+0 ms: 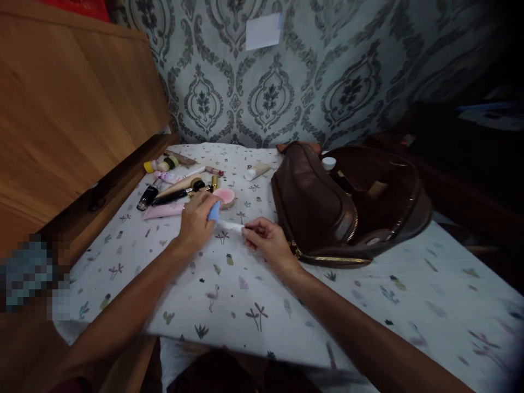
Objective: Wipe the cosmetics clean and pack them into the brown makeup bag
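My left hand (195, 221) is closed round the blue end (213, 211) of a slim white tube (230, 226). At its other end, the fingertips of my right hand (268, 241) pinch the white part. The tube is held just above the patterned cloth, and its print is too small to read. Right beside my left hand lie a round pink compact (225, 197), a pale pink squeeze tube (164, 211) and a black makeup pen (174, 196). A brown leather bag (313, 196) stands unzipped to the right of my right hand.
A dark nail polish bottle (148, 197) and several other cosmetics lie at the left back. Behind the compact is a small cream tube (257, 171). A white lid (328, 163) shows at the bag's opening. Wooden furniture (82, 103) borders the left; a patterned wall (270, 98) stands behind.
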Action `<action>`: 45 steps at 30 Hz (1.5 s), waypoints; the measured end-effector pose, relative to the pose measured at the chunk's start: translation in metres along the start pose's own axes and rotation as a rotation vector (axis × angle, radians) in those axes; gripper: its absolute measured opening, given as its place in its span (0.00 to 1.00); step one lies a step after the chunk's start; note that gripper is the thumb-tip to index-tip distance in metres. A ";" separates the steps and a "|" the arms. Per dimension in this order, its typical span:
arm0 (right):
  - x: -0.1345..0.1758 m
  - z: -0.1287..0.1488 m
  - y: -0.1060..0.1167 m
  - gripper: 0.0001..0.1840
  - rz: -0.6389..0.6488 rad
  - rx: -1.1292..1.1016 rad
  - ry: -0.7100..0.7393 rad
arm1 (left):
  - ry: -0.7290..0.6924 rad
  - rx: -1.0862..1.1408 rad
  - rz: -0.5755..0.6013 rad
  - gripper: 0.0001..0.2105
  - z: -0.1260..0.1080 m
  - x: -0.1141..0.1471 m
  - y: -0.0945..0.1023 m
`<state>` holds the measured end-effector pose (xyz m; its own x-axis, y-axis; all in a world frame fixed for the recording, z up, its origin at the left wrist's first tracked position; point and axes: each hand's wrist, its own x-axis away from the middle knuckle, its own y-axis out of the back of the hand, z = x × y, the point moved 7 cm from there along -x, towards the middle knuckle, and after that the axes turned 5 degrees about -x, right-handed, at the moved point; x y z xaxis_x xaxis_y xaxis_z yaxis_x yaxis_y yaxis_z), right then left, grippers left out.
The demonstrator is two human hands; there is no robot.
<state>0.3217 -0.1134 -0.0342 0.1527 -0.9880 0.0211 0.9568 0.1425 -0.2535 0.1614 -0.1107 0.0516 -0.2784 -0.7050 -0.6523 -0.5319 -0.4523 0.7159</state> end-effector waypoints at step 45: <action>0.004 0.033 0.006 0.12 0.068 0.256 0.366 | 0.139 0.469 0.638 0.16 0.026 0.010 -0.046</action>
<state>0.3359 -0.1149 -0.0034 0.1636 -0.9252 -0.3423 0.9851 0.1720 0.0059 0.1623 -0.0822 0.0057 -0.5564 -0.8256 -0.0934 -0.5931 0.3159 0.7406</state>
